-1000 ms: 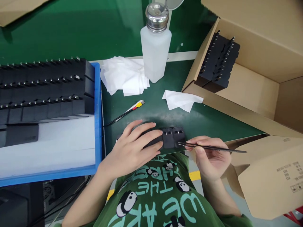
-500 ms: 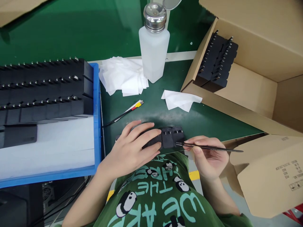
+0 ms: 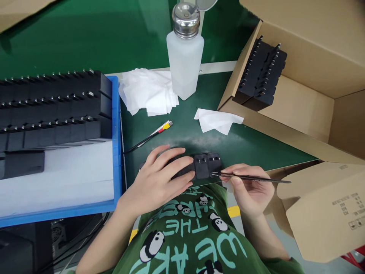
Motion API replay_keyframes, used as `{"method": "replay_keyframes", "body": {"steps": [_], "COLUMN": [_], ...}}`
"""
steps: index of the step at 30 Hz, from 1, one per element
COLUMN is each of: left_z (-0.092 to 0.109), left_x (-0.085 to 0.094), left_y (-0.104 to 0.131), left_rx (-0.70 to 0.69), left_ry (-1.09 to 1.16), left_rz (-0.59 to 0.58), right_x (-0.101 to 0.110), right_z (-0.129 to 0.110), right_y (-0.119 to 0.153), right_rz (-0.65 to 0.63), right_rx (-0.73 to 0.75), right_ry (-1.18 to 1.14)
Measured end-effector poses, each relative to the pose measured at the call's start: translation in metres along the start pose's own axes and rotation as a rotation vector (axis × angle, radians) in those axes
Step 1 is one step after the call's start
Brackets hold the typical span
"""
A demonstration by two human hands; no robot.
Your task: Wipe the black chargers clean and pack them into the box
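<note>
Low in the centre of the frame, my left hand [image 3: 159, 179] lies flat with fingers spread over a row of black adapters [image 3: 203, 166] resting on the green counter [image 3: 85, 38] at its near edge. My right hand [image 3: 251, 188], lower right of centre, pinches thin dark tweezers [image 3: 251, 177] between thumb and forefinger; their tip touches the rightmost adapter of the row. At left, a blue tray [image 3: 116, 125] holds ranks of further black adapters. Above the hands, a pile of white wipes [image 3: 148, 91] lies beside a translucent dispenser bottle [image 3: 185, 53] with a metal cap; a single wipe [image 3: 218, 121] and a thin cable [image 3: 151, 137] lie nearer. At upper right, an open cardboard box [image 3: 302, 110] contains stacked adapters.
</note>
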State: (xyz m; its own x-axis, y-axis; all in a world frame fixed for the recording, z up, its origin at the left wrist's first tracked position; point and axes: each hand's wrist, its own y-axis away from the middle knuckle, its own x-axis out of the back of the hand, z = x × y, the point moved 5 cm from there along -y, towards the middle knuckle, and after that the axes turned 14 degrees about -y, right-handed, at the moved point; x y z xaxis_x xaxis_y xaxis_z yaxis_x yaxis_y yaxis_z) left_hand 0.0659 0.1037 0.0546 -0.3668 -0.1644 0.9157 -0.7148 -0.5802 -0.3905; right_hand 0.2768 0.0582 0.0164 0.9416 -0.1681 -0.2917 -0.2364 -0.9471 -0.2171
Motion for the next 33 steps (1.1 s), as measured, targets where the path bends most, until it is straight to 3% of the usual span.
{"method": "replay_keyframes", "body": {"steps": [4,14,33], "left_z": [0.000,-0.001,-0.002], "left_x": [0.000,-0.001,-0.001], "left_y": [0.001,-0.001,-0.001], "left_rx": [0.002,-0.018,-0.017], "left_ry": [0.021,0.066,0.073], "left_rz": [0.007,-0.026,-0.021], "right_x": [-0.006,-0.027,-0.027], "right_z": [-0.001,0.009,0.009], "right_y": [0.000,0.000,-0.002], "right_rz": [-0.028,-0.266,-0.237], "right_rx": [0.001,0.088,0.061], "right_ry": [-0.024,0.184,0.203]}}
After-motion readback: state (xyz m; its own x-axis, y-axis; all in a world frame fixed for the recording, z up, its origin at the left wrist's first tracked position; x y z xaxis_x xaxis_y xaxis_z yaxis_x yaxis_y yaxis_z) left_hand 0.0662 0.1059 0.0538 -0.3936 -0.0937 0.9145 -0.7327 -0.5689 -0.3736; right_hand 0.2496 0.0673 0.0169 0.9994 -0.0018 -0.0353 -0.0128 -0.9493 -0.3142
